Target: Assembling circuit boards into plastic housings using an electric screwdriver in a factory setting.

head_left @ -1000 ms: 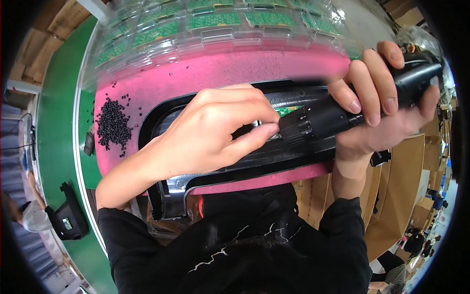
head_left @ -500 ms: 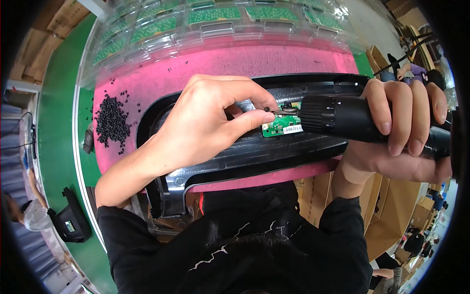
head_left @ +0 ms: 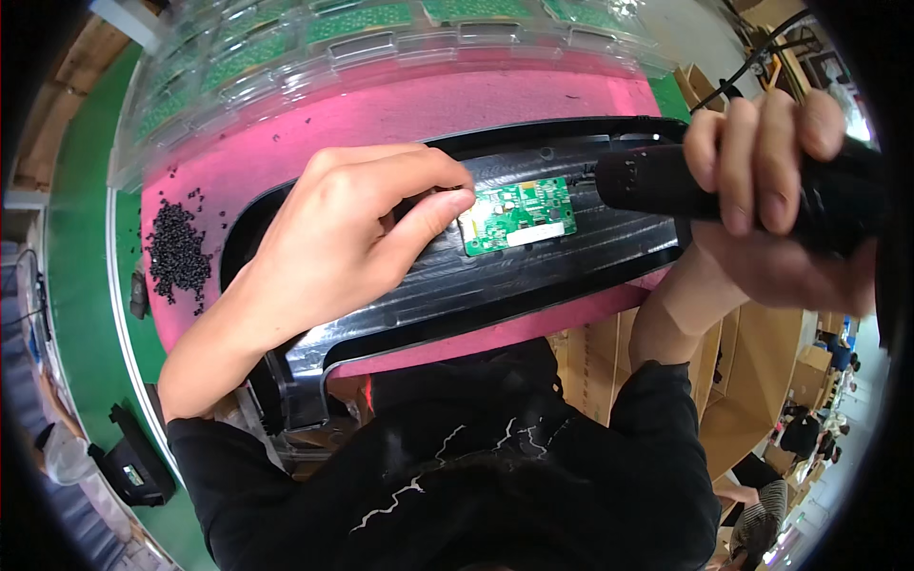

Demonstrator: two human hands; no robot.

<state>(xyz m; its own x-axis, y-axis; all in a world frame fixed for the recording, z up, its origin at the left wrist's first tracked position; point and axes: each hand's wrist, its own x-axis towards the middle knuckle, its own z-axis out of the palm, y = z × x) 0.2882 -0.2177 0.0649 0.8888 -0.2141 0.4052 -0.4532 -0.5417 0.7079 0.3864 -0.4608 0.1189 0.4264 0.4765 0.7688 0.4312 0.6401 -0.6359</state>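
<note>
A green circuit board (head_left: 519,214) with a white label strip lies inside a long black plastic housing (head_left: 428,295). Over the board's upper left corner is my left hand (head_left: 357,214), thumb and index finger pinched together; whatever sits between the tips is hidden or too small to name. My right hand (head_left: 752,171) wraps around a thick black electric screwdriver (head_left: 652,181), held to the right of the board and apart from it. Motion blurs the screwdriver, and its bit cannot be made out.
A heap of small black screws (head_left: 178,249) lies at the left on the pink mat (head_left: 314,128). Clear plastic trays (head_left: 381,48) of green boards line the far side. Cardboard boxes (head_left: 752,381) stand lower right, and a black case (head_left: 133,466) sits lower left.
The screwdriver has drawn back rightward from the board, uncovering more of it. My left hand stays pinched near the board's left end. The whole view has shifted slightly.
</note>
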